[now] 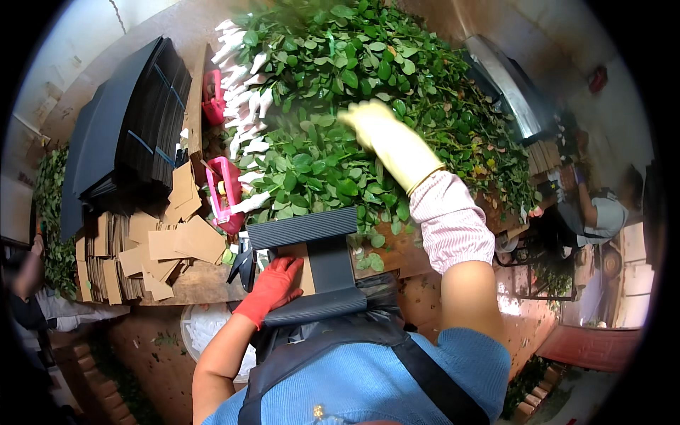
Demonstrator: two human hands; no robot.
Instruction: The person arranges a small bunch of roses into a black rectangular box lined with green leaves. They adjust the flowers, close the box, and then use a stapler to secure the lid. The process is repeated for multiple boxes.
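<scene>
My left hand, in a red rubber glove, lies on a brown cardboard piece inside a dark corrugated sheet with raised folded sides, at the table's near edge. My right hand, in a pale yellow rubber glove with a striped sleeve cover above it, is over the pile of leafy green stems; it is blurred, and its fingers are partly hidden. White sleeves cover the stem bunches' left ends. A pink tape dispenser stands left of them, with another pink dispenser farther back.
Brown cardboard pieces lie loose and stacked at the left, before a strapped stack of dark cardboard sheets. A white tub with white pieces is under the table edge. Other people are at work at far left and far right.
</scene>
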